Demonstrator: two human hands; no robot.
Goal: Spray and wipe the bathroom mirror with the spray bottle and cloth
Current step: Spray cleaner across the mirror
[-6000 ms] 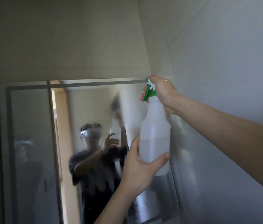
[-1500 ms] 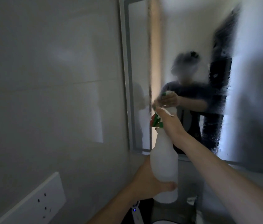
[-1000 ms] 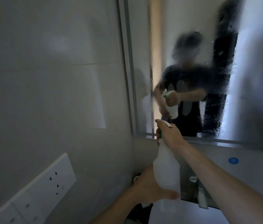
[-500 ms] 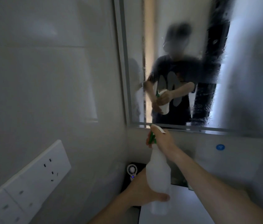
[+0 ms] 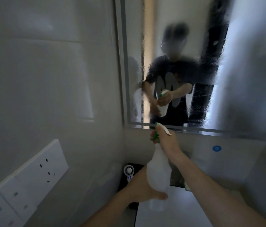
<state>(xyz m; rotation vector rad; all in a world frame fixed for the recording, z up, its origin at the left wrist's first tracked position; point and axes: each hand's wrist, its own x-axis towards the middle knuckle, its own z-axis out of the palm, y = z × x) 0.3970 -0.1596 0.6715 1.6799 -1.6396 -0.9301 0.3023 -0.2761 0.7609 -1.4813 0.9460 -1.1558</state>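
A white spray bottle (image 5: 158,171) with a green and white trigger head stands upright in front of me, below the mirror's lower left corner. My right hand (image 5: 165,138) grips the trigger head. My left hand (image 5: 143,188) holds the bottle's body from the left, thumb across its lower front. The mirror (image 5: 194,63) is misted with spray, with a wet dark streak right of my blurred reflection. No cloth is in view.
A white panel of wall sockets (image 5: 31,174) sits low on the left wall. A small white device with a blue light (image 5: 128,172) stands in the corner on a dark surface. A blue round sticker (image 5: 216,148) marks the wall under the mirror. A pale countertop (image 5: 174,215) lies below.
The view swung from the mirror's top right corner to its lower left. Over the last second and a half the bottle and both hands sank from in front of the glass to below its bottom edge.
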